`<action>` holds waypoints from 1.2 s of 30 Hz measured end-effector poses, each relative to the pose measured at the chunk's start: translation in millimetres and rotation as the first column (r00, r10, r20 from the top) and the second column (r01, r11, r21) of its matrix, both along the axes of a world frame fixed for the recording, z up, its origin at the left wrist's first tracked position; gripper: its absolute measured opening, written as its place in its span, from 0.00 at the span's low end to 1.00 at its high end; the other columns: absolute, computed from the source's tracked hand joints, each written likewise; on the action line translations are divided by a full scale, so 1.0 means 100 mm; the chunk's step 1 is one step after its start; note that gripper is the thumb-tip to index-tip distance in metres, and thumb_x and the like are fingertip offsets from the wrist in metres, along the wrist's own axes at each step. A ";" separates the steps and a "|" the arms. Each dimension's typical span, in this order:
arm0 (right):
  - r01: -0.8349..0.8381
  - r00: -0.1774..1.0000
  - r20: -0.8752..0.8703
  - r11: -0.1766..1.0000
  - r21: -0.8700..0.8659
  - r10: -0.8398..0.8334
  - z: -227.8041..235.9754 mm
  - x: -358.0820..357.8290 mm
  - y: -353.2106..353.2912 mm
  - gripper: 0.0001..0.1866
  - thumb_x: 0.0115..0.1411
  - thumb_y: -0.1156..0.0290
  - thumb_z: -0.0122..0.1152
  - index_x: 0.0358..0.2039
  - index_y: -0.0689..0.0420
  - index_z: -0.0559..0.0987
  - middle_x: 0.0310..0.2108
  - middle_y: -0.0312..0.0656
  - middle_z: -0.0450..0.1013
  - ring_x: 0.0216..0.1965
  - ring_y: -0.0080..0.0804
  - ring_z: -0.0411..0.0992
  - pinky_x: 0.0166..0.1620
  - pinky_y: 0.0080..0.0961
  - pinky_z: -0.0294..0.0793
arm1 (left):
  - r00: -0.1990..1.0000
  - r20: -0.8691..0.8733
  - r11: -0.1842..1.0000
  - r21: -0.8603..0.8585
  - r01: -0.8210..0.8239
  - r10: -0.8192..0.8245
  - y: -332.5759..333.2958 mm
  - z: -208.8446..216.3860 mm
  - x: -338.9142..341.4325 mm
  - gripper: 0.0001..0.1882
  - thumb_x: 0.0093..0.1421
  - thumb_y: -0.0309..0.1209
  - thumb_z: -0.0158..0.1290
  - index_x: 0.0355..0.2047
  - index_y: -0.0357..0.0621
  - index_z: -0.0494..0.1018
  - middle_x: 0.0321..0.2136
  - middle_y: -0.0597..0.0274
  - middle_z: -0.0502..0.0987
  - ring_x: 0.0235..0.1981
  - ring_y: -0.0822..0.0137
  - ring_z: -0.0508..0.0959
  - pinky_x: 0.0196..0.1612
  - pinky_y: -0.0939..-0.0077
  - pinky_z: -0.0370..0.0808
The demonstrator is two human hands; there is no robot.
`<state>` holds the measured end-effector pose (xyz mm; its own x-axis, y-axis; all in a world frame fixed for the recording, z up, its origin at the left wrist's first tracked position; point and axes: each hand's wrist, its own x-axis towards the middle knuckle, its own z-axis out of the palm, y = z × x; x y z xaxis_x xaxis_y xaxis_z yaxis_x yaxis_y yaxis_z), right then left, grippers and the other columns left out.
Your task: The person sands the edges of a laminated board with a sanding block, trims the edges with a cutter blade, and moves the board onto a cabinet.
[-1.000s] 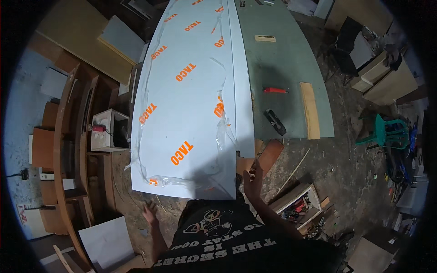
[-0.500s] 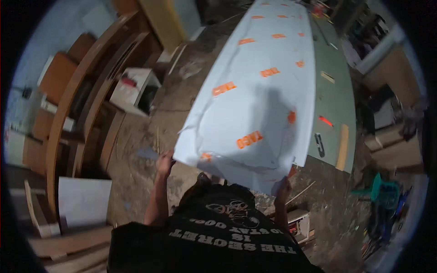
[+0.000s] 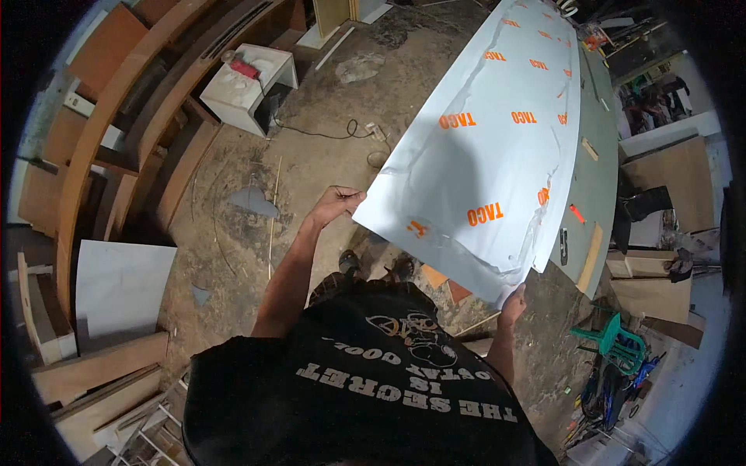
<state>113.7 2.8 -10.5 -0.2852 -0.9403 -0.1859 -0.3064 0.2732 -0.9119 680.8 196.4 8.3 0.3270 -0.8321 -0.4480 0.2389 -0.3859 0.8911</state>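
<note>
A long white sheet with orange printing and a crinkled film on its face stretches from my hands toward the far right. My left hand pinches its near left corner. At the near right corner, my right hand grips the edge, its fingers partly hidden by the sheet. The near end is lifted and bowed, and shadow falls across it. Beneath and to the right lies a long grey-green panel, bearing a wood strip, an orange-red tool and a dark hand tool.
At the left, a white open box carries a red corded tool; its cable crosses the floor. Wooden frames and a white board stand on that side. A green stool lies at the right near scattered tools.
The sheet's near end has swung to the right in view, with both hands still holding its corners. My left arm reaches farther forward, and the whole view has shifted.
</note>
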 end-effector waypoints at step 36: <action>-0.557 0.811 -0.279 0.825 -0.099 0.514 -0.37 -0.65 -0.14 0.32 0.73 0.52 0.44 0.66 0.64 0.67 0.59 0.53 0.73 0.57 0.48 0.72 0.60 0.41 0.70 | 0.970 -0.196 0.982 -0.088 -0.164 0.144 0.30 -0.43 -1.02 0.18 0.66 0.45 0.59 0.33 0.40 0.82 0.30 0.61 0.83 0.32 0.70 0.80 0.38 0.70 0.77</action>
